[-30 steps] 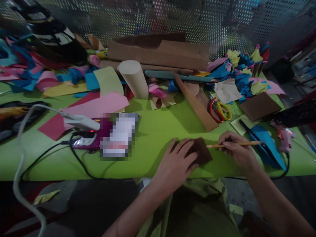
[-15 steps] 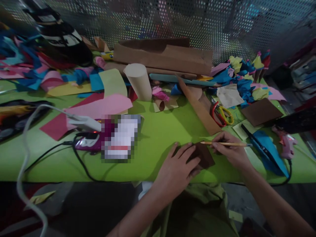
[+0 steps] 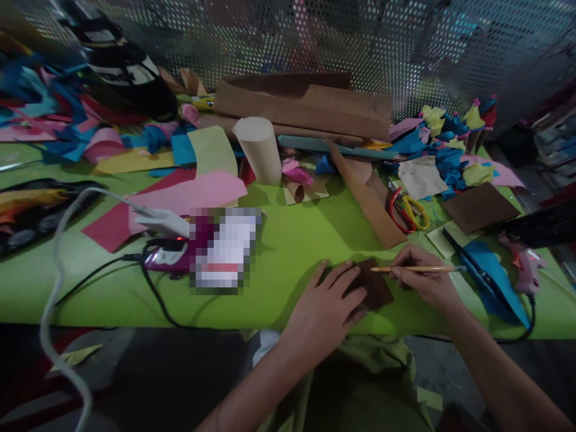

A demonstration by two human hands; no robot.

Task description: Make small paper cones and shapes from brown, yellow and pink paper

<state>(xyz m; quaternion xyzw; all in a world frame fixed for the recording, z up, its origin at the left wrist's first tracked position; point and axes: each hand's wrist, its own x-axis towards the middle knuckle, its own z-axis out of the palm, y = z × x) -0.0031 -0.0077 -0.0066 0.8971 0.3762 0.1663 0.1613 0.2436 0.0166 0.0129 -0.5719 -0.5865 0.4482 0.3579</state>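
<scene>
The small dark-brown paper piece (image 3: 379, 292) lies on the green tabletop (image 3: 288, 240) close to its front edge, between the two hands, with the left hand (image 3: 327, 305) nearer: its fingers, spread apart, rest over the left part of the sheet and grip nothing. The right hand (image 3: 420, 277) is just beyond the sheet's right side, its fingertips pinched on a pencil (image 3: 434, 269) whose long axis runs roughly parallel to the table's front edge. The point faces left over the sheet's far part, though whether it touches the surface I cannot tell.
</scene>
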